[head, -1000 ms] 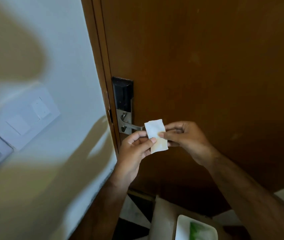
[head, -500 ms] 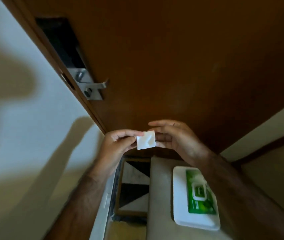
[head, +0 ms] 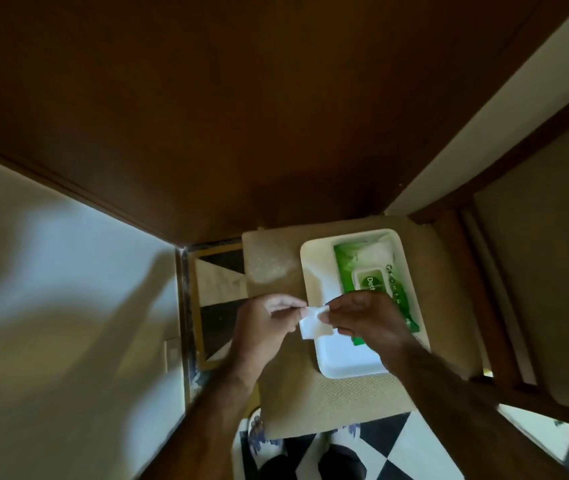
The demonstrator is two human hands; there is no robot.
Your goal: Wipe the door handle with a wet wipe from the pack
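I judge the wipe drawn, handle unseen: both hands, left hand (head: 265,323) and right hand (head: 362,320), pinch the folded wet wipe (head: 314,323) above the Dettol pack (head: 369,271).

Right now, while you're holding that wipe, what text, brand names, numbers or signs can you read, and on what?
"Dett": white letters on the flip lid of the green wet-wipe pack in the white rectangular tray; the right hand covers the rest of the word.
Small white print and icons beside the lid: too small and blurred to read.
Small folded white wipe, brown wooden door: no text.
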